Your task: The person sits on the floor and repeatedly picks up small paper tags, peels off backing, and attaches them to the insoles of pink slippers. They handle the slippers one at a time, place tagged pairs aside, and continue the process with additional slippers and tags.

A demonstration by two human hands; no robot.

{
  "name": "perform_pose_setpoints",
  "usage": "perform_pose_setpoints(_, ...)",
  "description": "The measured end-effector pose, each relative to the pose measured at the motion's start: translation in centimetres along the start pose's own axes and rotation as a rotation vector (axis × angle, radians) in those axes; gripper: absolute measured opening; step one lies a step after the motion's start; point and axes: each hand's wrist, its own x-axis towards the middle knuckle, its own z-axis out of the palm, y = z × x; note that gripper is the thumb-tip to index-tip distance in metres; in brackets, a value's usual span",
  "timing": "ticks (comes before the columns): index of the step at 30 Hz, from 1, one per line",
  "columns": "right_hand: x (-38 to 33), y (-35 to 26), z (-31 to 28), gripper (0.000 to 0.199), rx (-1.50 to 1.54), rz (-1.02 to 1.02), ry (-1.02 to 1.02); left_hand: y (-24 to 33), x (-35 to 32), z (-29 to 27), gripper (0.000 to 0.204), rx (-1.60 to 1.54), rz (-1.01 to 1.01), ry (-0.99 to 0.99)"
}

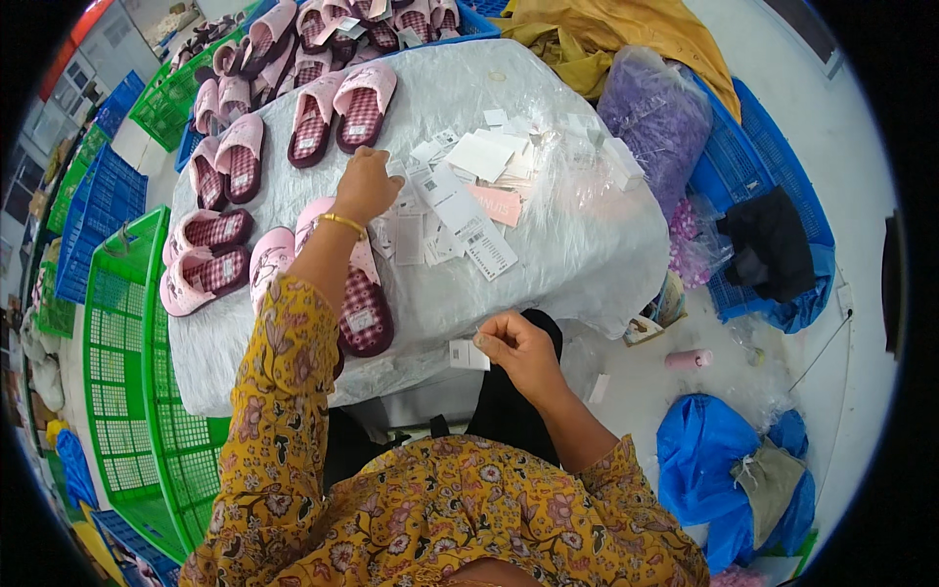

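Note:
My left hand [367, 188] is over the table between a pair of pink slippers and a spread of paper tags. Its fingers are bent, with the thumb apart, and nothing shows in them. At the table's near edge, my right hand [518, 352] pinches a small white tag [469, 354]. A pink slipper [365, 318] with a dark red checked insole lies nearest me, its pair partly hidden by my left forearm. More slipper pairs stand in front of the left hand [362, 103] and along the left side [205, 259]. White tags [469, 230] lie loose mid-table.
Plastic film covers the table [577, 264]. Green crates [186, 440] stand at the left, and a blue crate of slippers [479, 24] is at the far edge. A purple bag [653, 117] and a blue crate [802, 186] stand right. Blue sacking [714, 445] lies on the floor.

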Motion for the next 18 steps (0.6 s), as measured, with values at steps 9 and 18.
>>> perform_pose_setpoints(9, -1.0, 1.6, -2.3, 0.012, 0.066, 0.044, 0.115, -2.4, 4.9, 1.7, 0.052, 0.198, -0.061, -0.263)
perform_pose_setpoints(18, -0.9, 1.9, -2.4, 0.011, 0.034, 0.041, 0.101, -4.5, 5.9, 2.2, 0.059, 0.006, -0.058, -0.347)
